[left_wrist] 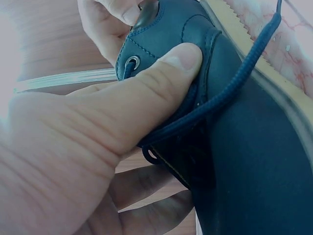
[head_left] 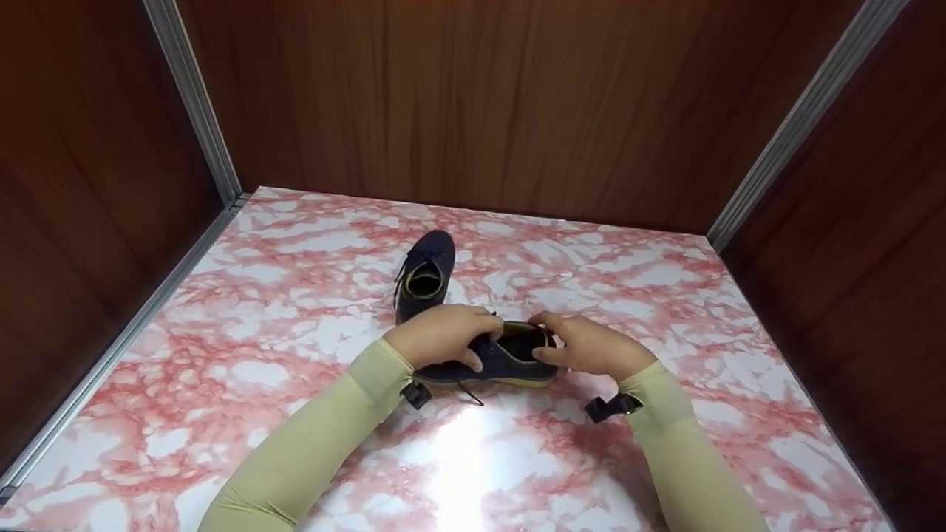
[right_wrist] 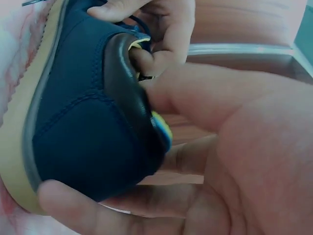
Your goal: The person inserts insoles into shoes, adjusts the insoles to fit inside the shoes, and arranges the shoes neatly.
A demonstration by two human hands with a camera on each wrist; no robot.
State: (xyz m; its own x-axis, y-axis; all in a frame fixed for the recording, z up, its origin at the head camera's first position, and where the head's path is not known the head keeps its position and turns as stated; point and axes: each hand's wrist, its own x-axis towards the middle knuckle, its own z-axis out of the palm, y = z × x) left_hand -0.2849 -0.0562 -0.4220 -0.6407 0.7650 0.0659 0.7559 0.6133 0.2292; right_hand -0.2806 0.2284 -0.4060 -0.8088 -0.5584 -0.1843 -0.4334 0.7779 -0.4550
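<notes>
A dark blue lace-up shoe (head_left: 510, 369) with a tan sole (right_wrist: 12, 147) sits upright on the table, toe to the left and heel to the right. My left hand (head_left: 441, 332) grips it across the lacing, thumb pressed on the near side next to a metal eyelet (left_wrist: 132, 62). One loose blue lace (left_wrist: 249, 66) trails over that side. At the heel, my right hand (head_left: 595, 346) holds the padded dark collar (right_wrist: 126, 81), its thumb at the opening and another finger low on the heel. Its matching shoe (head_left: 437, 247) stands behind, toe pointing away, partly hidden by my left hand.
The table (head_left: 310, 443) has a red and white marbled top, with a bright glare in front of the near shoe. Brown wood-grain panels (head_left: 473, 103) enclose it at the back and both sides, joined by grey metal posts (head_left: 194, 96).
</notes>
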